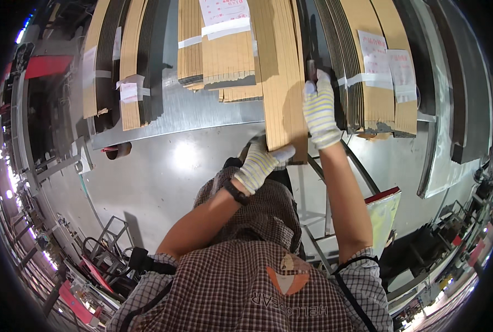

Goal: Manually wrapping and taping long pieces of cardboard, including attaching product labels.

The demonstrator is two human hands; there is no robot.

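Note:
A long stack of brown board strips (284,102) juts toward me past the table's near edge. My left hand (260,164), in a striped knit glove, is closed around the near end of this stack, its thumb lying across the top. Along the stack's right side is my right hand (320,113), gloved the same way, with its fingers pointing away from me and drawn together. A small dark object (311,71) shows at its fingertips; its kind is too unclear to name. Just left of the stack lies a banded bundle of brown strips (228,63) with a white label.
More banded, labelled bundles lie on the right (375,83) and on the left (133,91) of the metal table (185,113). Dark long strips (470,110) stand at the far right. A metal frame with a red-edged panel (383,207) is near my right forearm.

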